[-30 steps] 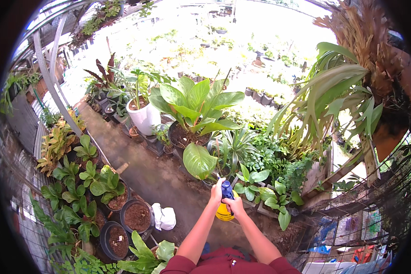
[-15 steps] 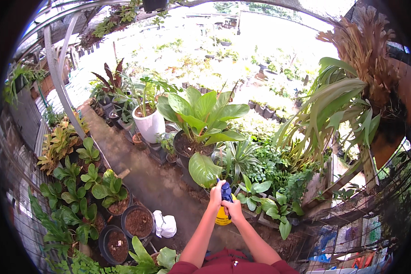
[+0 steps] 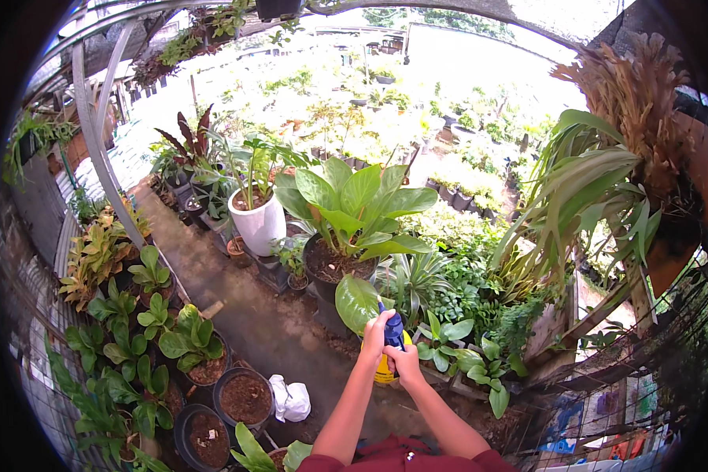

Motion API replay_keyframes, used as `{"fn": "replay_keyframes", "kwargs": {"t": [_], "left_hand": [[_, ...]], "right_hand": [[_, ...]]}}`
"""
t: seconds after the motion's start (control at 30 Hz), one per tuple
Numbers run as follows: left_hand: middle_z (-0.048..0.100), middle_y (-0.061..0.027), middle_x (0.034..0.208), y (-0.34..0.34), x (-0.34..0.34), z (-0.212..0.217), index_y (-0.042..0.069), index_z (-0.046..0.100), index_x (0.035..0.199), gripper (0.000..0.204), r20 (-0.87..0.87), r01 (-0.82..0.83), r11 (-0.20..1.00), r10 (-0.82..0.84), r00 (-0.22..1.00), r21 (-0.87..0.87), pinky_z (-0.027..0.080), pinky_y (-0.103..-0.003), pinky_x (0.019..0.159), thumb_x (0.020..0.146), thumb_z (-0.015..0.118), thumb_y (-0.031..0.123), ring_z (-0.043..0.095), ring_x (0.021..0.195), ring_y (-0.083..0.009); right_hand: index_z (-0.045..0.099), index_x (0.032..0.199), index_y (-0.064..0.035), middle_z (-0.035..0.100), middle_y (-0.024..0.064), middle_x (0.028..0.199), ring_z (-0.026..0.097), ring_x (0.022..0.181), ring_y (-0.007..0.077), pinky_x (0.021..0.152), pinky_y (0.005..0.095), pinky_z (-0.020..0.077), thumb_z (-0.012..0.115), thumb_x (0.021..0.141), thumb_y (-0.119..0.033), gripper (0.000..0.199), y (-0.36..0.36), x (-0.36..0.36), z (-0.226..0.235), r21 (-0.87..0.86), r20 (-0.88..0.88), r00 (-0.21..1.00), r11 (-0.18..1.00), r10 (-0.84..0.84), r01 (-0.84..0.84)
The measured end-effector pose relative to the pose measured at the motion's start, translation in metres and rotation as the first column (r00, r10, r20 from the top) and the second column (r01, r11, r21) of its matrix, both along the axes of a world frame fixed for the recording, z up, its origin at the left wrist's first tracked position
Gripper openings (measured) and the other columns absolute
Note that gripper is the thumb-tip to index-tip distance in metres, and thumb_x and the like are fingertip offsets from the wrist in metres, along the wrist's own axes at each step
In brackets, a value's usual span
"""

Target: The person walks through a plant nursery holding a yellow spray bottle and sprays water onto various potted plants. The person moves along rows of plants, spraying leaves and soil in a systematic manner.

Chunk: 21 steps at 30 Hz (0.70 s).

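Note:
Both my hands are on a yellow spray bottle with a blue spray head (image 3: 394, 330), held out in front of me. My left hand (image 3: 375, 337) is closed at the left side of the blue head, by its nozzle. Wrapped round the neck and trigger side is my right hand (image 3: 404, 363); its fingers partly hide the yellow body. Just beyond the nozzle hangs a big glossy green leaf (image 3: 357, 302). It droops from a broad-leaved plant (image 3: 350, 197) in a dark pot (image 3: 322, 275). Whether nozzle and leaf touch, I cannot tell.
A white pot (image 3: 259, 226) with a plant stands behind the path (image 3: 252, 315). Soil-filled black pots (image 3: 245, 396), a crumpled white bag (image 3: 290, 398) and leafy plants (image 3: 138, 338) line the left. A staghorn fern (image 3: 586, 173) hangs at the right, above wire mesh.
The whole view has shifted slightly, so the plants and pots sit a little lower and further right. Both hands keep their hold on the spray bottle near the drooping leaf.

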<state>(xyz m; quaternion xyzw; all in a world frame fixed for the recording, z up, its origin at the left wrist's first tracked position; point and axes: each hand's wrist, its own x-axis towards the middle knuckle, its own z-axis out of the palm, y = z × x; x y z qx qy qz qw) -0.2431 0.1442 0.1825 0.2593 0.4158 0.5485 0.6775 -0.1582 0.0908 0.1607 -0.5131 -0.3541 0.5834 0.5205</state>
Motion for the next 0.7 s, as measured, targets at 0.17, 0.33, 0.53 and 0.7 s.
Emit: {"fn": "replay_keyframes", "kwargs": {"t": [0.17,0.33,0.53,0.7], "left_hand": [[0.055,-0.0006,0.064,0.014,-0.024,0.005,0.005,0.055,0.073,0.026,-0.026,-0.011,0.998,0.012,1.0,0.056,0.04,-0.024,0.05,0.08,0.061,0.029,0.051,0.051,-0.0096],[0.056,-0.0011,0.062,0.019,-0.04,-0.022,0.005,0.057,0.069,0.028,-0.026,0.027,0.998,-0.028,0.999,-0.06,0.04,-0.024,0.05,0.078,0.064,0.03,0.052,0.051,-0.0104],[0.058,-0.0035,0.061,0.023,-0.05,-0.054,0.005,0.059,0.068,0.026,-0.11,0.083,0.974,-0.108,0.988,-0.213,0.044,-0.026,0.05,0.076,0.065,0.03,0.055,0.049,-0.0134],[0.058,-0.0028,0.064,0.032,-0.055,-0.04,0.006,0.058,0.071,0.023,-0.069,0.14,0.986,-0.146,0.987,-0.092,0.043,-0.025,0.051,0.076,0.065,0.027,0.055,0.052,-0.012]], "right_hand": [[0.05,0.052,-0.0066,0.048,0.0009,0.046,0.043,0.036,0.0094,0.037,0.0234,0.0317,0.064,0.072,-0.011,0.025,0.013,-0.023,0.003,0.044,0.035,0.999,0.999,0.023,-0.025],[0.049,0.053,-0.0059,0.047,0.0012,0.047,0.042,0.036,0.0095,0.038,0.0238,0.0318,0.062,0.073,-0.01,0.024,0.012,-0.042,-0.014,-0.038,-0.001,1.0,0.999,-0.007,0.007],[0.048,0.056,-0.0069,0.047,0.0006,0.049,0.041,0.037,0.0092,0.038,0.0241,0.0314,0.061,0.072,-0.009,0.021,0.008,-0.058,-0.03,-0.179,-0.054,0.995,0.981,-0.087,0.076],[0.048,0.054,-0.0069,0.047,0.0004,0.047,0.042,0.037,0.0096,0.038,0.0243,0.0313,0.062,0.072,-0.009,0.022,0.015,-0.065,-0.011,-0.114,-0.029,0.993,0.987,-0.118,0.114]]}}
